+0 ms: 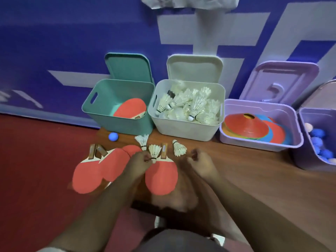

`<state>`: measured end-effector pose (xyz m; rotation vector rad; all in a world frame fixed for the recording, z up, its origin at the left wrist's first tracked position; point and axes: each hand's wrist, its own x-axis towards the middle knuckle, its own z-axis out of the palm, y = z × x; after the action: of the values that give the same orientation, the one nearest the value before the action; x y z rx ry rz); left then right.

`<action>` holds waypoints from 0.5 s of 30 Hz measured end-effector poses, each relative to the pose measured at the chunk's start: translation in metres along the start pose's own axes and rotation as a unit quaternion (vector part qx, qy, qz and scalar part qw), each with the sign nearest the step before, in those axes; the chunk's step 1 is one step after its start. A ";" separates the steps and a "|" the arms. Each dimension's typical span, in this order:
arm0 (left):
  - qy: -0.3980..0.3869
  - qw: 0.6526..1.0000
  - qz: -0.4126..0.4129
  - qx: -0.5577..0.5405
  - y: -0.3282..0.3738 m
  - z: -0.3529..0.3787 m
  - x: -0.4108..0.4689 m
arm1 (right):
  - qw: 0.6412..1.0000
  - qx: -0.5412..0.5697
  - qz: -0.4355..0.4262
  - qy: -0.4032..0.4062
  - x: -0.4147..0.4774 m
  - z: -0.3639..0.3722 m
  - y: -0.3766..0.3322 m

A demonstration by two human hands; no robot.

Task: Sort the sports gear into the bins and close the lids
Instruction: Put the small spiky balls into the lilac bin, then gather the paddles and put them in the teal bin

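Note:
Several red table-tennis paddles [87, 171] lie on the floor in front of me. My left hand [139, 163] pinches two white shuttlecocks [154, 150] by their cork ends above the paddles. A third shuttlecock [179, 148] lies loose on the floor, just left of my right hand [201, 165], whose fingers are curled with nothing seen in them. A blue ball [113, 136] rests by the teal bin [118, 106], which holds a red paddle. The white bin [187, 124] is full of shuttlecocks. All lids stand open behind the bins.
A lilac bin [261, 142] at right holds flat cones, and another lilac bin [309, 142] at the far right holds blue and white balls. A blue wall runs behind the bins. The floor is red at left and wood-toned at right.

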<state>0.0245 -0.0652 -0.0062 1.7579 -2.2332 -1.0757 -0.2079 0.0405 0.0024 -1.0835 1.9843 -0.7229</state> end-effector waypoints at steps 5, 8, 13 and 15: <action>-0.115 0.991 -0.067 0.008 -0.053 0.014 0.006 | 0.991 0.044 0.119 -0.052 0.002 0.074 -0.002; -0.154 0.984 -0.088 0.007 -0.071 0.027 0.012 | 0.979 0.080 0.169 -0.083 0.015 0.125 0.039; -0.175 0.977 -0.113 -0.035 -0.083 0.043 0.009 | 0.944 0.199 0.262 -0.010 -0.003 0.149 0.027; -0.174 0.976 -0.123 -0.045 -0.087 0.046 0.009 | 0.925 0.251 0.285 0.003 -0.010 0.148 0.018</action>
<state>0.0703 -0.0598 -0.0937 1.9756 -2.1370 -1.6228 -0.0911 0.0398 -0.0907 -0.1806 1.8317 -0.8366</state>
